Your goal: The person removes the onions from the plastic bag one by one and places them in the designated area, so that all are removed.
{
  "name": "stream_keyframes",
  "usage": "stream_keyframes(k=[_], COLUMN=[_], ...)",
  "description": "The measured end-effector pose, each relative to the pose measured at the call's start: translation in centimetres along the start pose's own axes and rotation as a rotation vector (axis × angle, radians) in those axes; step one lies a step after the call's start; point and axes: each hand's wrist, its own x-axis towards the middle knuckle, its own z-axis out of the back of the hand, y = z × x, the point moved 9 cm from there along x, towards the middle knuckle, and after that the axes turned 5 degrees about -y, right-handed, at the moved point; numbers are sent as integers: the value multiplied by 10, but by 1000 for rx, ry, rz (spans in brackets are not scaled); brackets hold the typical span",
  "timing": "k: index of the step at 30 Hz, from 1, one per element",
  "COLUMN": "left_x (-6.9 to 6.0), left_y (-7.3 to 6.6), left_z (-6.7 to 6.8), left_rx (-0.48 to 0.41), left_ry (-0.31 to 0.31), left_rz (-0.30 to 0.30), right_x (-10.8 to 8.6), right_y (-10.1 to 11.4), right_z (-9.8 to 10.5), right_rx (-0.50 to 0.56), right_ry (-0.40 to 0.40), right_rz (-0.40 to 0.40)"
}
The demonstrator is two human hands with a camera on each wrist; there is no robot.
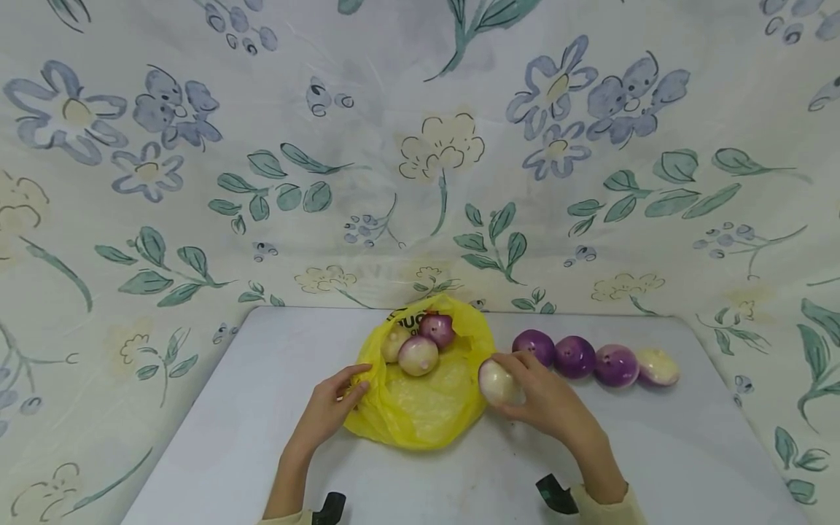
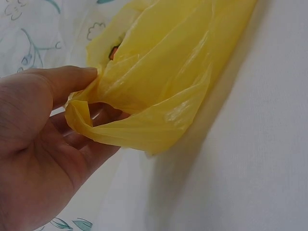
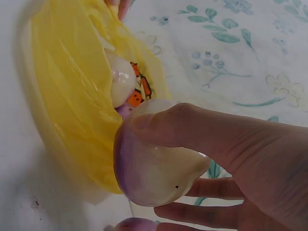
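A yellow plastic bag [image 1: 433, 423] sits with its mouth wide at the middle of the table. Several round purple-and-white vegetables [image 1: 418, 356] lie inside it. My left hand [image 1: 331, 405] pinches the left rim, with thumb and fingers around a fold of the plastic [image 2: 139, 130]. At the bag's right edge, my right hand [image 1: 547, 397] grips a smooth round white-and-purple vegetable [image 3: 156, 168] between thumb and fingers. The left wrist view hides what the bag holds.
Right of the bag, several more such vegetables [image 1: 574, 357] stand in a row on the white table [image 1: 216, 408]. Behind the table's back edge hangs a floral cloth [image 1: 380, 146].
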Motion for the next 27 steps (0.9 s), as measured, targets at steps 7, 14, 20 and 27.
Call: stream_keyframes(k=[7, 14, 20, 27], left_x=[0, 0, 0, 0], left_y=[-2, -2, -3, -2], left_z=[1, 1, 2, 1], left_rx=[3, 15, 10, 12], left_ry=[-7, -16, -12, -8], left_rz=[-9, -21, -23, -5], right_x=[-1, -2, -1, -2], right_y=[-10, -15, -20, -30], right_z=[-1, 0, -2, -2], right_rx=[7, 12, 5, 12], right_ry=[5, 5, 11, 26], right_rz=[-19, -34, -38, -65])
